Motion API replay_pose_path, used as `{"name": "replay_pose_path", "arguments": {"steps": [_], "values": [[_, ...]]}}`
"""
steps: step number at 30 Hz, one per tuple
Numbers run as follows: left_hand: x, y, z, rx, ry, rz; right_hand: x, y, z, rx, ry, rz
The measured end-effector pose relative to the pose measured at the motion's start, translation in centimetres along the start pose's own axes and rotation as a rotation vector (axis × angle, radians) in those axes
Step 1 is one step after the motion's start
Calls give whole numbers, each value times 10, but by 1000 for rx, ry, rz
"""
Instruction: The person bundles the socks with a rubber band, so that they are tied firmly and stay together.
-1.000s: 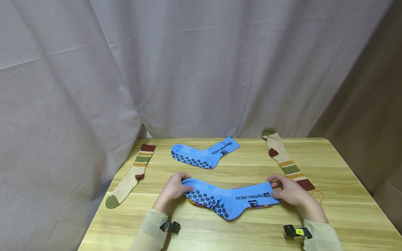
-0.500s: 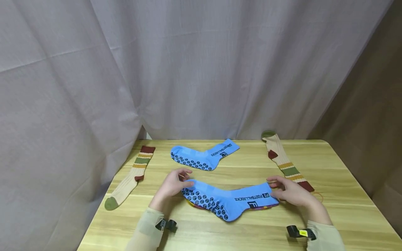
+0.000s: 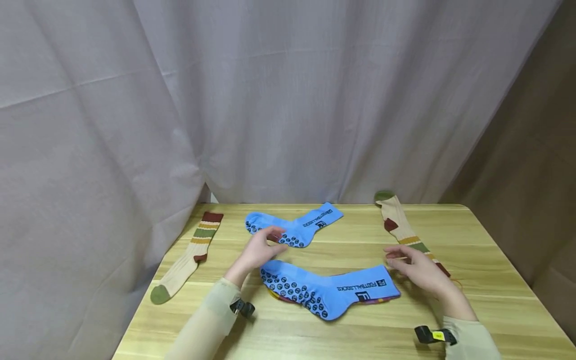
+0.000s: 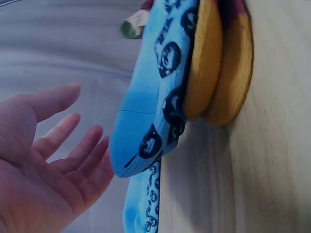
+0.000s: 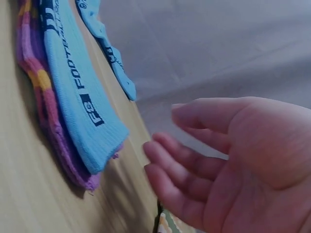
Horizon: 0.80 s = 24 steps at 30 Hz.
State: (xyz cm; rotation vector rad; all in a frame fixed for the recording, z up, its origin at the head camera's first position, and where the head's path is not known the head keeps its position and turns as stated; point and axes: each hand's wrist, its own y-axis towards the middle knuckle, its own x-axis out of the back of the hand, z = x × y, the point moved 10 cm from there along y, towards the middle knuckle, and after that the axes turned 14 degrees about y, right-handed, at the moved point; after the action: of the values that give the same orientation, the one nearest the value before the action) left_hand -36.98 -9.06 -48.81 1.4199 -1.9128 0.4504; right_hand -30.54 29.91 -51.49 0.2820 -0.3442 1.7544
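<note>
A blue football sock (image 3: 330, 292) with black grip dots lies flat on top of purple and yellow striped socks (image 4: 206, 68), which show only along its edge in the head view. My left hand (image 3: 258, 250), fingers relaxed and apart, hovers above the near sock's toe, between it and a second blue football sock (image 3: 310, 227) farther back. Beyond the near sock's cuff, my right hand (image 3: 418, 270) is held loosely with nothing in it. The right wrist view shows a gap between those fingers and the purple cuffs (image 5: 53, 111) under the blue one.
On the left of the wooden table (image 3: 360, 335) lies a beige sock (image 3: 186, 260) with a green toe and striped cuff. Its look-alike, another beige sock (image 3: 400, 220), lies at the right, partly behind my right hand. A grey curtain (image 3: 288, 100) hangs behind the table.
Both hands have let go of the near blue sock. My left hand has risen and moved away toward the far blue sock; the right has drawn slightly back from the cuff.
</note>
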Motion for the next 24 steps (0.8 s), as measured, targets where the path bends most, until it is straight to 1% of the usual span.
{"name": "replay_pose_path", "arguments": {"steps": [3, 7, 13, 16, 21, 24], "values": [[-6, 10, -2, -1, 24, 19, 1, 3, 1, 28, 33, -31], [-15, 21, -3, 11, 53, 43, 0, 5, 2, 35, 41, -67], [-28, 34, -8, -10, 154, 67, -4, 9, 4, 32, 56, -97], [-33, 39, -11, -13, 189, 73, -8, 10, 4, 29, 73, -94], [-38, 45, -13, 6, 191, 79, -20, 12, 0, 8, 116, -54], [-41, 50, -14, -5, 200, 76, -24, 12, 1, 18, 124, -44]]}}
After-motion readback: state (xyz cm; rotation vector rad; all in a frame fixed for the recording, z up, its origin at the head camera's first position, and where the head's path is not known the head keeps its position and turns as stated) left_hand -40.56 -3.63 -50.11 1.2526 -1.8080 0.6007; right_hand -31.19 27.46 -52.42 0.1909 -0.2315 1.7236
